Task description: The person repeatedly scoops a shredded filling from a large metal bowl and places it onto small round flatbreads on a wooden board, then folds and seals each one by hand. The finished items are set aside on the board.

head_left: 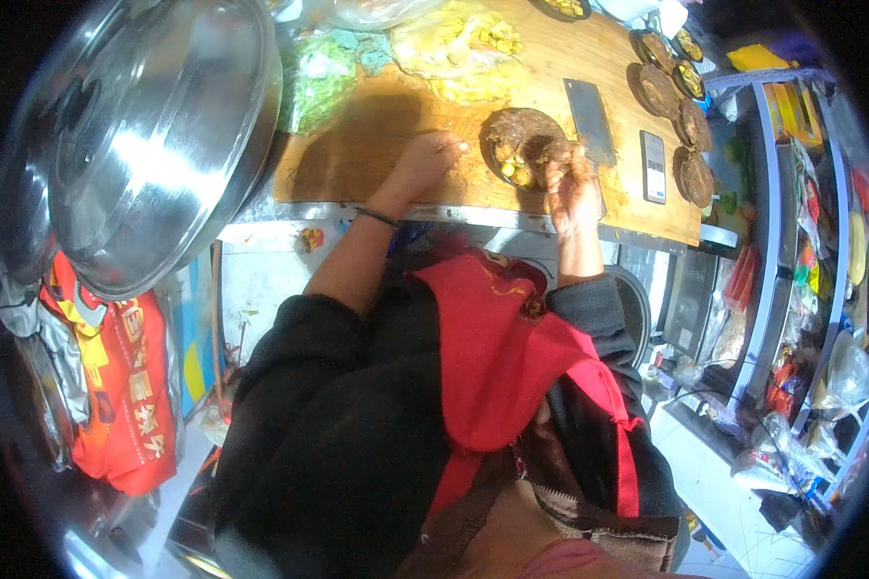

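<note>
A round dark bowl (498, 166) stands near the table's front edge, holding brown shredded food (523, 125) and several yellow pieces. At the bowl's right rim, my right hand (575, 198) has its fingers curled round a clump of the same brown food, with bits sticking to the skin. My left hand (427, 166) hovers over the table to the left of the bowl, fingers curled in. What it holds, if anything, is hidden. A dark rectangular slab (589, 121) lies just beyond my right hand.
Several filled round bowls (693, 125) line the table's right end, near a phone (654, 166). Bags of yellow food (454, 43) and green material (319, 82) lie at the back left. A large steel lid (164, 145) looms at left; shelves (768, 193) stand at right.
</note>
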`<action>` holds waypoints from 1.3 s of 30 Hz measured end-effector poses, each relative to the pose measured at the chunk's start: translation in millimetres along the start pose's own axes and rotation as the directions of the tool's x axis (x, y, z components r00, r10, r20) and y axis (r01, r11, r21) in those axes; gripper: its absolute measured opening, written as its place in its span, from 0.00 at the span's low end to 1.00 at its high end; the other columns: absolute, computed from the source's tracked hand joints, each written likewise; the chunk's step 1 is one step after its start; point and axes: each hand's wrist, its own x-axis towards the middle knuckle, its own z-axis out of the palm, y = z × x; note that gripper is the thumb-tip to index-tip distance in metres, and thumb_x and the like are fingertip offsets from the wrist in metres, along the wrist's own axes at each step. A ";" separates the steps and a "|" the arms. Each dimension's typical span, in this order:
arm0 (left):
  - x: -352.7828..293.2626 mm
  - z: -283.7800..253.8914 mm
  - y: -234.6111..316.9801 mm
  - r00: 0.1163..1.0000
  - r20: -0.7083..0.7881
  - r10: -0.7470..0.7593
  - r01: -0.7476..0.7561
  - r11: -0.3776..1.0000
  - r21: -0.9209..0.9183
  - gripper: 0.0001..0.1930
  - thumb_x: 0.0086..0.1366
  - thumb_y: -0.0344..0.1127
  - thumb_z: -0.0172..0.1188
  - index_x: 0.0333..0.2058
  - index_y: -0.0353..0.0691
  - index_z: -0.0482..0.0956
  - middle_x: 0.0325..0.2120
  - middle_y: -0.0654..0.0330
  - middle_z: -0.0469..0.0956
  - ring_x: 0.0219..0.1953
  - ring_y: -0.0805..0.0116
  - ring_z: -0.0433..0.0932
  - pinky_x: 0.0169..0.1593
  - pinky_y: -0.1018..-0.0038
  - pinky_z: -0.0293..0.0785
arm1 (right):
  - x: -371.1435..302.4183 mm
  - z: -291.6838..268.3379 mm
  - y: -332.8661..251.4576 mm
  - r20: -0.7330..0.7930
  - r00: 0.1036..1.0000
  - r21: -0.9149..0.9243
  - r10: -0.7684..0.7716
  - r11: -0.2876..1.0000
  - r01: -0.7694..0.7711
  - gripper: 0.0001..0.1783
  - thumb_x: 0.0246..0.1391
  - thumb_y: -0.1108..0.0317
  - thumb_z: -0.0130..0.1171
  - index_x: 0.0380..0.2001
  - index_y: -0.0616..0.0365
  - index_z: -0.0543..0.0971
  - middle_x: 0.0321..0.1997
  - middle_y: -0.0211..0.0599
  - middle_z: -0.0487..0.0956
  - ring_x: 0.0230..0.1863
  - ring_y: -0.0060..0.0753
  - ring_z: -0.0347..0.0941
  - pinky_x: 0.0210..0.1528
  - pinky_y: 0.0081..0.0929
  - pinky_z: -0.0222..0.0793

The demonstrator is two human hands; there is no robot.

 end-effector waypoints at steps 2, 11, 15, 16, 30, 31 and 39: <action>1.0 3.5 6.3 0.997 0.016 -0.076 0.078 0.987 -0.140 0.12 0.63 0.41 0.52 0.35 0.39 0.78 0.19 0.69 0.71 0.23 0.80 0.67 0.27 0.81 0.64 | -5.5 3.9 0.4 0.125 0.991 -0.026 0.047 0.999 -0.045 0.07 0.57 0.69 0.51 0.37 0.59 0.72 0.34 0.32 0.75 0.35 0.26 0.72 0.38 0.22 0.73; 12.6 41.9 20.6 0.972 0.211 -0.101 0.193 0.853 -0.485 0.11 0.56 0.36 0.61 0.34 0.35 0.78 0.25 0.67 0.75 0.26 0.80 0.70 0.29 0.81 0.67 | -25.0 -11.0 1.6 0.198 0.964 -0.213 0.178 0.968 -0.135 0.07 0.57 0.68 0.50 0.37 0.59 0.73 0.35 0.35 0.77 0.35 0.30 0.76 0.37 0.27 0.76; 13.0 45.6 12.0 0.953 0.231 -0.198 0.282 0.859 -0.427 0.11 0.58 0.37 0.59 0.33 0.34 0.78 0.24 0.68 0.74 0.27 0.80 0.69 0.31 0.81 0.67 | -26.0 -29.4 9.5 0.043 0.999 -0.531 0.010 0.847 0.014 0.07 0.53 0.69 0.57 0.36 0.58 0.73 0.30 0.31 0.76 0.30 0.21 0.73 0.31 0.19 0.70; 13.5 47.2 11.8 0.964 0.208 -0.167 0.237 0.896 -0.376 0.12 0.58 0.39 0.58 0.33 0.33 0.78 0.22 0.67 0.74 0.25 0.81 0.69 0.29 0.80 0.66 | -24.7 -33.1 10.3 0.071 0.997 -0.534 -0.037 0.843 0.070 0.07 0.53 0.70 0.57 0.35 0.58 0.74 0.29 0.31 0.76 0.28 0.20 0.71 0.30 0.18 0.69; 51.2 85.1 61.4 0.991 -0.091 0.099 -0.038 0.857 0.514 0.10 0.52 0.42 0.57 0.29 0.44 0.77 0.24 0.49 0.77 0.29 0.51 0.77 0.32 0.61 0.72 | 19.9 -59.8 -7.0 0.031 0.933 -0.736 -0.358 0.623 0.263 0.08 0.48 0.75 0.61 0.34 0.63 0.76 0.28 0.29 0.77 0.27 0.16 0.70 0.32 0.13 0.65; 53.5 85.8 62.8 0.992 -0.087 0.096 -0.033 0.835 0.549 0.10 0.52 0.43 0.56 0.29 0.44 0.77 0.23 0.50 0.77 0.28 0.51 0.77 0.32 0.61 0.72 | 22.3 -60.5 -6.6 0.023 0.928 -0.755 -0.372 0.603 0.260 0.08 0.48 0.75 0.61 0.33 0.63 0.76 0.28 0.29 0.77 0.27 0.15 0.69 0.32 0.13 0.65; 62.6 87.3 68.3 0.997 -0.037 0.069 -0.025 0.723 0.691 0.09 0.55 0.44 0.54 0.28 0.46 0.75 0.20 0.53 0.77 0.26 0.53 0.77 0.29 0.60 0.72 | 34.8 -68.7 -2.6 0.030 0.901 -0.811 -0.434 0.516 0.275 0.05 0.47 0.75 0.62 0.29 0.62 0.76 0.25 0.26 0.76 0.25 0.13 0.66 0.29 0.12 0.61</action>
